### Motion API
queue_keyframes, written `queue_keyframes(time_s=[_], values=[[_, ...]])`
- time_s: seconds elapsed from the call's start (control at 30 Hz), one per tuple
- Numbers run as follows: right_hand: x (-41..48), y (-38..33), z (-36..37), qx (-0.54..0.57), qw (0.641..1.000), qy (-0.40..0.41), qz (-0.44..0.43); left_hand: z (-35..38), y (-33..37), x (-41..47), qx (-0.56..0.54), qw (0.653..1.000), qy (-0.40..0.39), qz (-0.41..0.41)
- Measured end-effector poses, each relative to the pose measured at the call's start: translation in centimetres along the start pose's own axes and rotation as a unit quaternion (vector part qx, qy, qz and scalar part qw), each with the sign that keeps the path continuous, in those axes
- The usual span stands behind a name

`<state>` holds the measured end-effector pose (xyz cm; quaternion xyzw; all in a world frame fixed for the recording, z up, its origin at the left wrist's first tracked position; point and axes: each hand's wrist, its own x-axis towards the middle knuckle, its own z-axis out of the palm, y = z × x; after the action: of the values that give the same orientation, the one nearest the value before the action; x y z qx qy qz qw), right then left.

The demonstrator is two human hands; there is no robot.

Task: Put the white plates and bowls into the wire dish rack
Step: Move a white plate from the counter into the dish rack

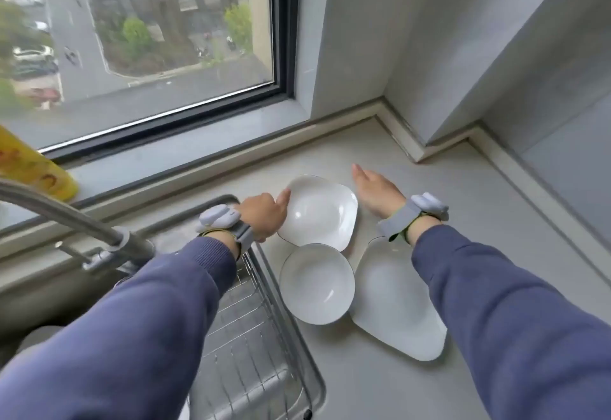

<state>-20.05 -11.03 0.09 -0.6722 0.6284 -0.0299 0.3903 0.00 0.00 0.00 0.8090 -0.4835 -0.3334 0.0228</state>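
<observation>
Three white dishes lie on the pale counter. The far one, a squarish white bowl (319,213), has my left hand (264,216) gripping its left rim, thumb on top. My right hand (377,193) hovers flat and open just right of that bowl, holding nothing. Nearer me sits a round white bowl (315,284), and to its right lies a large white plate (393,300), partly covered by my right sleeve. The wire dish rack (251,337) sits in the sink at lower left, under my left arm, with no dishes seen in it.
A steel faucet (66,221) arches over the sink at left. A yellow bottle (33,168) stands on the window ledge. The counter (479,221) ends at a wall corner at the back right, and a big window fills the upper left.
</observation>
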Motion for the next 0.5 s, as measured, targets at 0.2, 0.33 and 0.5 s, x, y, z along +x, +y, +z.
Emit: queue_keyframes(time_s=[0.2,0.33,0.5], values=[[1.9,1.0,1.2,-0.037,0.998,-0.006,0.054,1.8,-0.5,1.4,-0.107,0.992,-0.061,-0.024],[2.6,1.6,1.7,-0.031,0.997,-0.018,0.07,2.3,-0.5,1.7,-0.137,0.988,-0.065,-0.029],[2.1,0.4,1.6,-0.04,0.998,0.038,0.02,1.8,-0.3,2.1,-0.156,0.987,-0.046,-0.008]])
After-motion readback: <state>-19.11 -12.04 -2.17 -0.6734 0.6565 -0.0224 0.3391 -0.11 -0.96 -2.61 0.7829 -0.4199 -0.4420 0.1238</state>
